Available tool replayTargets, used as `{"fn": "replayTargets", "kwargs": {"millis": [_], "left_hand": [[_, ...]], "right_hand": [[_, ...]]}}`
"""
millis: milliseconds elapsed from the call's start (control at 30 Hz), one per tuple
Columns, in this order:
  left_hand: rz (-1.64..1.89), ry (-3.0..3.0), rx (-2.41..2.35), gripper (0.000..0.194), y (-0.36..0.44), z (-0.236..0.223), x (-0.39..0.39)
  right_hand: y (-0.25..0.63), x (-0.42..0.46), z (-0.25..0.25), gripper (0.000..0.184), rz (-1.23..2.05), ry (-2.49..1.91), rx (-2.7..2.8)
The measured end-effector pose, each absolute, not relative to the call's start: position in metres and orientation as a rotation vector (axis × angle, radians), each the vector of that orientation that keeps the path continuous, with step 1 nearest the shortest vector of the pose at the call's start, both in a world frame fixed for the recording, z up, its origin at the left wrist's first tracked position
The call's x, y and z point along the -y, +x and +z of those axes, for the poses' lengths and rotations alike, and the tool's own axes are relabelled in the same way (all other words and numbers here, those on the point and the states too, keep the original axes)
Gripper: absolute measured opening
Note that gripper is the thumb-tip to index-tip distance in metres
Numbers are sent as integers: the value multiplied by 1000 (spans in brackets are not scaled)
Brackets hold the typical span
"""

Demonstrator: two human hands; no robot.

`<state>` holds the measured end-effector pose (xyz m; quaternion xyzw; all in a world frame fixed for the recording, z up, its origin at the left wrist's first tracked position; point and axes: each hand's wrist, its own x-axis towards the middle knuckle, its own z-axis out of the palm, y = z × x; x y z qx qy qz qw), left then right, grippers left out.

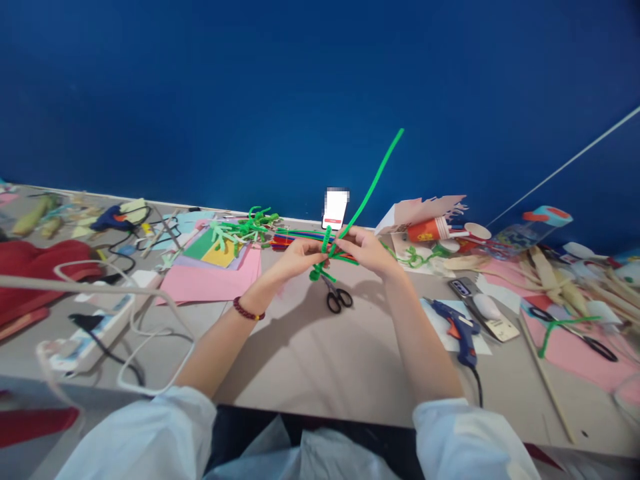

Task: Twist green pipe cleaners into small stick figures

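Observation:
Both my hands meet above the middle of the table around green pipe cleaners. My left hand (303, 257) pinches a twisted pipe cleaner figure (317, 272) with short limbs hanging below the fingers. With thumb and fingers closed, my right hand (367, 250) grips a long green pipe cleaner (376, 179), whose free end rises up and to the right. Where the two pieces cross, the fingers partly hide them. Below the hands lie black-handled scissors (339, 300), their blades partly covered. Behind the hands rests a bundle of coloured pipe cleaners (283, 239).
A phone (336, 208) leans near the blue wall. On the left are coloured papers (210, 283), green pipe cleaner pieces (250, 223) and a power strip (103, 327) with loose cables. At right lie a blue glue gun (463, 328), another phone (463, 288) and a stick (547, 380).

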<state>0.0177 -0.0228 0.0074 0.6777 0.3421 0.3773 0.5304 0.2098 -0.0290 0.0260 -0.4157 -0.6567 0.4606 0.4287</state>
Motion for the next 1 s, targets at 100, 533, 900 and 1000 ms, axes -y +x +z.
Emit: {"fn": "replayTargets", "kwargs": {"millis": [100, 533, 900, 1000], "left_hand": [[948, 1639, -881, 12, 20, 5, 22], [1061, 1715, -1061, 14, 26, -9, 17], [893, 1912, -1045, 20, 20, -1, 18], [868, 1892, -1002, 21, 15, 8, 20]], "right_hand": [[202, 29, 23, 14, 822, -1127, 1792], [190, 27, 13, 18, 250, -1312, 1957], [193, 23, 12, 17, 828, -1160, 1608], [197, 23, 17, 23, 1006, -1198, 1449]]}}
